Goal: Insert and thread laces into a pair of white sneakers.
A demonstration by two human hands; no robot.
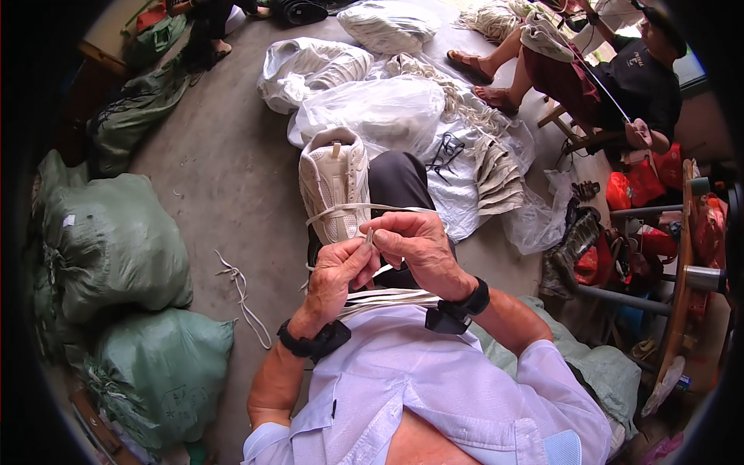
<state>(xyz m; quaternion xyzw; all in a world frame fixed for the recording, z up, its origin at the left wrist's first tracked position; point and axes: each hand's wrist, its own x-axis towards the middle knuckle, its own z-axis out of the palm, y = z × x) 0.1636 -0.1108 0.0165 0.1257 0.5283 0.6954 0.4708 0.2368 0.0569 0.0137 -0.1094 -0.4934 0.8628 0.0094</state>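
Note:
A beige shoe upper (319, 174) rests on my dark-trousered knee, its toe toward me. A flat off-white shoelace (353, 207) runs across its front and over to my right hand. Just below the toe, my left hand (339, 273) pinches the lace between thumb and forefinger. My right hand (419, 246) meets it there, its fingertips closed on the same lace. The fingers partly hide the lace end. More white laces (395, 301) lie over my lap, under my wrists. Both wrists wear black bands with small devices.
Green sacks (120, 240) stand at the left. A loose lace (246, 298) lies on the grey floor. Ahead are clear plastic bags (372, 112) and stacked shoe uppers (497, 178). A seated co-worker (632, 85) is at the far right, near a wooden-edged rack (682, 287).

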